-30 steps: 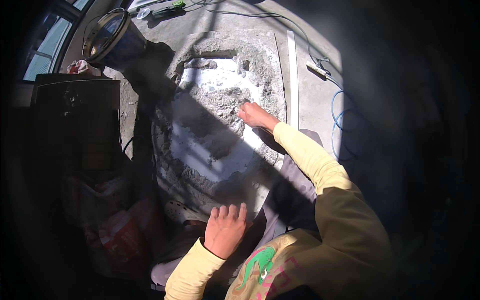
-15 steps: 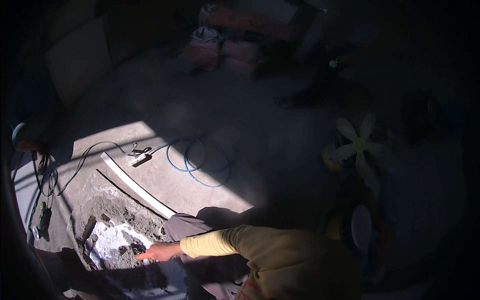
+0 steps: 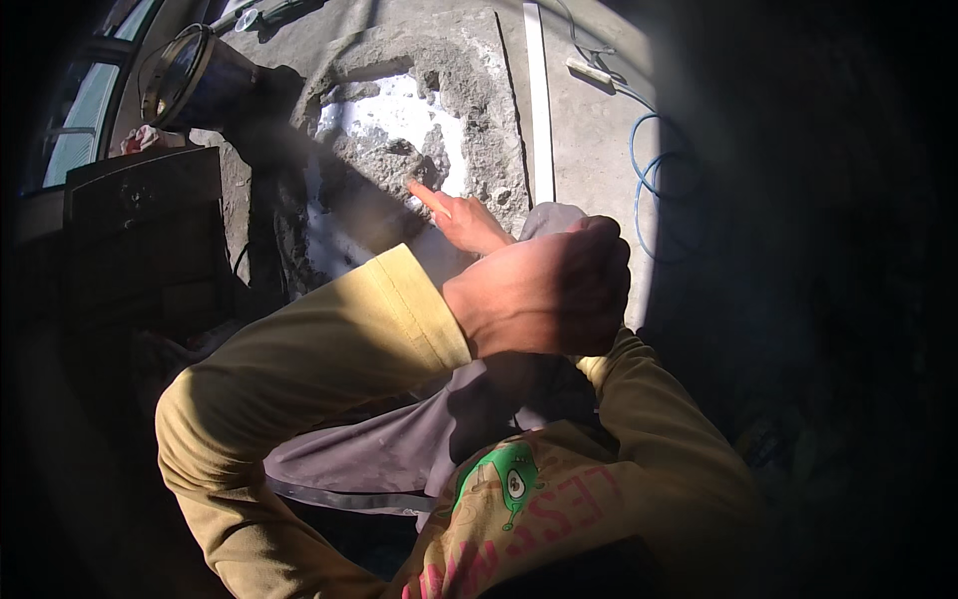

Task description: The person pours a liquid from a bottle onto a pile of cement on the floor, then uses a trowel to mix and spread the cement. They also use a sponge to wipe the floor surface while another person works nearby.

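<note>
My right hand (image 3: 475,228) is closed around the orange, wood-like handle (image 3: 426,196) of a tool. Its far end meets a lump of grey mortar (image 3: 391,166), so the working part is hidden. Mortar and bright white patches fill a rough hollow in a grey crust (image 3: 479,110). Nearer to me, my left hand (image 3: 544,285) is a fist across my right forearm, back of the hand up. Its curled fingers face away, and what they hold, if anything, cannot be seen. Both arms wear yellow sleeves.
A long white strip (image 3: 539,110) lies on the floor right of the mortar. Beyond it are a white power strip (image 3: 589,70) and a coiled blue cable (image 3: 639,165). At the left stand a round-rimmed bucket-like container (image 3: 185,80) and a dark box-like object (image 3: 145,230). Deep shadow covers the right side.
My view has swung down and left, so the mortar appears higher. My left arm has come into view, its fist over my right forearm. The right hand keeps its hold on the handle.
</note>
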The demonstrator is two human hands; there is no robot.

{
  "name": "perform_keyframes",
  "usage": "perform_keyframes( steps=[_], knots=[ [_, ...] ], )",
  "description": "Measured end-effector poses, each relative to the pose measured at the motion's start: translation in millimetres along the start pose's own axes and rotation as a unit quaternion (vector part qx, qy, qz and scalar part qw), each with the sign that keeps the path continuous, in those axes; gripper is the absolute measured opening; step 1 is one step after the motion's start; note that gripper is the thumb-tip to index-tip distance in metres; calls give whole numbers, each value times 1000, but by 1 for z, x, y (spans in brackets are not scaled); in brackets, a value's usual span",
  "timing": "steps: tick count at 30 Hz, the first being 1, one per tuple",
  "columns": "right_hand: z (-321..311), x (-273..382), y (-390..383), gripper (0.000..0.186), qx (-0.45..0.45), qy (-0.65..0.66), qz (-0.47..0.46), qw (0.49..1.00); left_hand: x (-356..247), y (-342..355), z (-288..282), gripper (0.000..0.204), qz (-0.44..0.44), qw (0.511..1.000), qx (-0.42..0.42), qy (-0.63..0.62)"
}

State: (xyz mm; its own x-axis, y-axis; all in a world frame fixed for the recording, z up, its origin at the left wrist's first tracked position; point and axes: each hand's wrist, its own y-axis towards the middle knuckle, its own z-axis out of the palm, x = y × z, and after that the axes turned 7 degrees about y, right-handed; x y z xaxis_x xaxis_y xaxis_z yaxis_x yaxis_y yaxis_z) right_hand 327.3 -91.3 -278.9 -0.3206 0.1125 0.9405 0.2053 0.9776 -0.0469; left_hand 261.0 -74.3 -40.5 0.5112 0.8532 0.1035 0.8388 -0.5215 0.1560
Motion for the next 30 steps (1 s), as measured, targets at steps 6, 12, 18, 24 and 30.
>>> perform_keyframes(
  steps=[6, 12, 18, 24, 30],
  knots=[
    [9, 0, 10, 36, -40, -41, 78, 995, 0, 5, 22, 19, -278, 952, -50, -113],
    [23, -22, 22, 42, -39, -52, 116, 991, -109, -85, 68, 27, -428, 701, 152, -550],
    [40, -24, 19, 79, 8, -119, 36, 992, -169, -124, 133, 46, -257, 592, 270, -715],
    [27, -27, 32, 46, 13, -174, 59, 983, -199, -129, 172, 49, -209, 555, 298, -748],
    [67, 3, 31, 16, -37, -203, 11, 978, -217, -147, 191, 43, -159, 672, 214, -691]
  ],
)
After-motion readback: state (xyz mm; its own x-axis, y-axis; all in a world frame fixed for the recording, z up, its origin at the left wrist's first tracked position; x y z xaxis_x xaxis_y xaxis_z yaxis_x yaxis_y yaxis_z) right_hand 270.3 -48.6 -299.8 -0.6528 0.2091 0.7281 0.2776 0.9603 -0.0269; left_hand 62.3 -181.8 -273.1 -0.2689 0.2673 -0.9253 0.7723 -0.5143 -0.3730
